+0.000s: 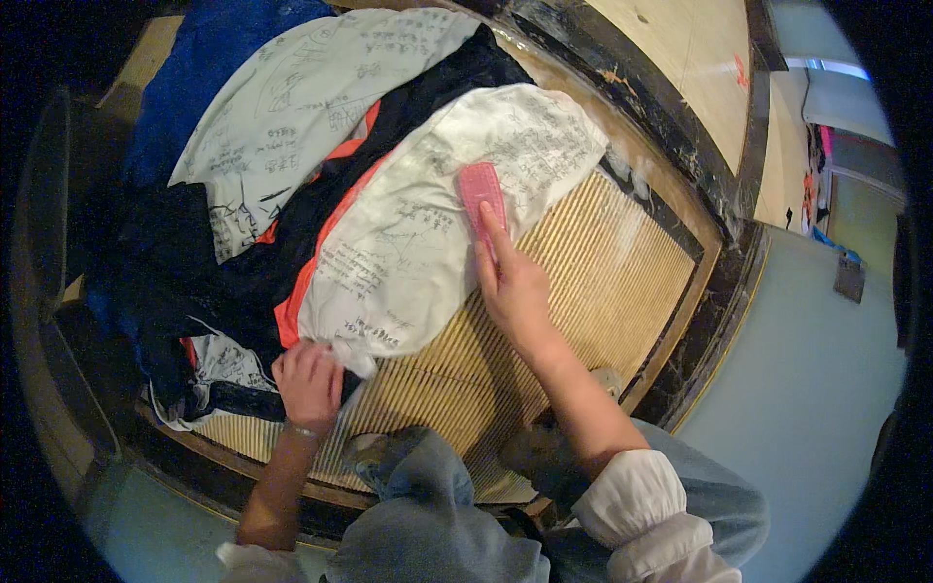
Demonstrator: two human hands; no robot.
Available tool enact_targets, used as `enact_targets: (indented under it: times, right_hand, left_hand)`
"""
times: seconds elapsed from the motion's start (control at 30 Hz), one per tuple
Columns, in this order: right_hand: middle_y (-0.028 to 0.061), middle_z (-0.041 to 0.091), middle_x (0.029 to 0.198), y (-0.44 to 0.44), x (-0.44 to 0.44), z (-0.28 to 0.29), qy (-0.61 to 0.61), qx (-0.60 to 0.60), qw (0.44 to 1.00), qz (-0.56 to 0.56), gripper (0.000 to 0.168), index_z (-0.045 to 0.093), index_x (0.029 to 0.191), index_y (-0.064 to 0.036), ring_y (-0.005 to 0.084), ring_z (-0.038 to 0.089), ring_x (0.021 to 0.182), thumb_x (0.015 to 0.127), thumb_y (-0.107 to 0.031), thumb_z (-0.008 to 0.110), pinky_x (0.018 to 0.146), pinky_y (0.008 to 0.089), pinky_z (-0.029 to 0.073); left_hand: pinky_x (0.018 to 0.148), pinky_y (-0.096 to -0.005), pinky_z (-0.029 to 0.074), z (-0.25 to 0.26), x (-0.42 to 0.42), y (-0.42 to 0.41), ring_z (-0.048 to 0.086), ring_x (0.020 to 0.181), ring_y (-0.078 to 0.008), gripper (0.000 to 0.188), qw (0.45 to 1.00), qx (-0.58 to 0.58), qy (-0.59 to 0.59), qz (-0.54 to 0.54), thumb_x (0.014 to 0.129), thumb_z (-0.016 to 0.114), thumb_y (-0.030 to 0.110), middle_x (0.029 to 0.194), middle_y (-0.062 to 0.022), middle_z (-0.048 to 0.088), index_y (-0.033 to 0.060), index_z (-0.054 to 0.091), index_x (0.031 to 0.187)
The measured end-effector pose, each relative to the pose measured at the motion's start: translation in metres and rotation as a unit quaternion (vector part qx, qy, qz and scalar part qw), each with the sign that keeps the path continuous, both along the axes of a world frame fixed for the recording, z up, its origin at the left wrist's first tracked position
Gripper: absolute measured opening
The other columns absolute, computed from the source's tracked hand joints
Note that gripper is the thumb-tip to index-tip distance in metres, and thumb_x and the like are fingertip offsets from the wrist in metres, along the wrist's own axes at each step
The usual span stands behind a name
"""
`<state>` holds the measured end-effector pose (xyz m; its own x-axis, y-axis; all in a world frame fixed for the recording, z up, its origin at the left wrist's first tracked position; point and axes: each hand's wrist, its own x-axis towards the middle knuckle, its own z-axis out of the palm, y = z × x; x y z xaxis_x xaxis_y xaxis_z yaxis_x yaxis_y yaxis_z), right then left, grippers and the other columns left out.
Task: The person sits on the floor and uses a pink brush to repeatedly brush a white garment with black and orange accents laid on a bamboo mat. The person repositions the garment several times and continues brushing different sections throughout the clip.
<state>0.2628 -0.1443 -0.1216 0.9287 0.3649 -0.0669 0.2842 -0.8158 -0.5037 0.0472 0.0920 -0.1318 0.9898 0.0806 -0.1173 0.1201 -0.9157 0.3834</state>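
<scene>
A jacket with white, black and red panels lies spread over a ribbed surface, its white parts covered in dark handwriting. My right hand grips a pink brush by its lower end, a finger extended along its back. The brush rests on the white panel; its underside is hidden. At the panel's lower left corner, my left hand has curled fingers on the fabric, close to a bunched white end. That hand is slightly blurred.
The ribbed yellowish surface has a raised dark, marbled border. Dark blue cloth lies beyond the jacket at upper left. My bent knees are at the near edge. A pale blue floor extends right, with hanging items farther off.
</scene>
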Motion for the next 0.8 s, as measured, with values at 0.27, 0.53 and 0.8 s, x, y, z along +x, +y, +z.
enact_targets:
  times: [0.27, 0.53, 0.8]
  right_hand:
    - [0.0064, 0.053, 0.054, -0.030, -0.012, -0.009, 0.003, -0.166, 0.971, 0.170, 0.028, 0.056, 0.107, -0.009, 0.0212, 0.052, 0.041, 0.079, -0.014, 0.056, 0.037, 0.0384, 0.043]
    - [0.0063, 0.041, 0.049, -0.019, -0.061, 0.006, 0.092, -0.134, 0.940, 0.299, 0.072, 0.032, 0.146, -0.027, 0.0174, 0.047, 0.039, 0.079, -0.011, 0.055, 0.035, 0.0346, 0.041]
    - [0.0117, 0.056, 0.057, -0.047, -0.041, 0.008, 0.028, -0.037, 0.999, 0.010, 0.051, 0.042, 0.139, -0.023, 0.0271, 0.056, 0.045, 0.090, -0.027, 0.057, 0.043, 0.0408, 0.046]
  left_hand:
    - [0.071, -0.0399, 0.033, 0.006, 0.040, -0.018, 0.050, 0.079, -0.0248, 0.042, 0.996, 0.011, -0.050, 0.075, 0.064, 0.061, 0.015, 0.079, -0.0048, 0.050, 0.0170, 0.066, 0.106]
    - [0.068, -0.0416, 0.035, 0.009, 0.043, -0.011, 0.052, 0.077, -0.0273, 0.032, 0.999, 0.020, 0.004, 0.048, 0.066, 0.059, 0.017, 0.079, -0.0065, 0.054, 0.0134, 0.066, 0.097]
    - [0.079, -0.0504, 0.044, 0.063, 0.027, 0.067, 0.063, 0.087, -0.0336, 0.030, 0.885, 0.146, 0.435, 0.076, 0.069, 0.059, 0.024, 0.093, -0.0164, 0.067, 0.0085, 0.067, 0.094]
